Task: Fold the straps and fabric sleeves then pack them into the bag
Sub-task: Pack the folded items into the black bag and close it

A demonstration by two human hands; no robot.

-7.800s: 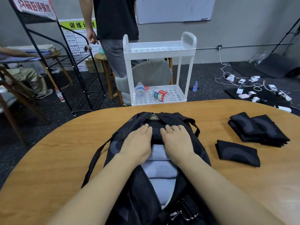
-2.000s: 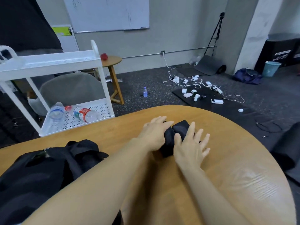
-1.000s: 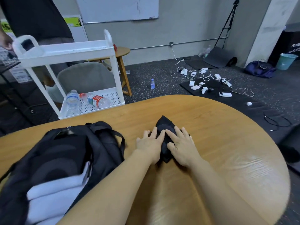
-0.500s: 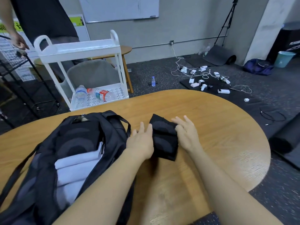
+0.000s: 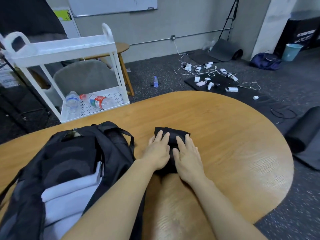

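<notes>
Sleeve (image 5: 170,135) under both flat hands

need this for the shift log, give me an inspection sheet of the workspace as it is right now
surface: rounded wooden table, bare wood on its right part
job's things: folded black fabric bundle flat on the table; open black bag to its left, pale folded fabric showing inside
clutter: nothing seen on the table beyond these
grippers: left hand and right hand both rest on the bundle, fingers straight, pressing down
cables: white chargers and cords scattered on the floor beyond the table
surroundings: white cart with two plastic bottles on its lower shelf, small bottle on the floor, teal bin, whiteboard
</notes>
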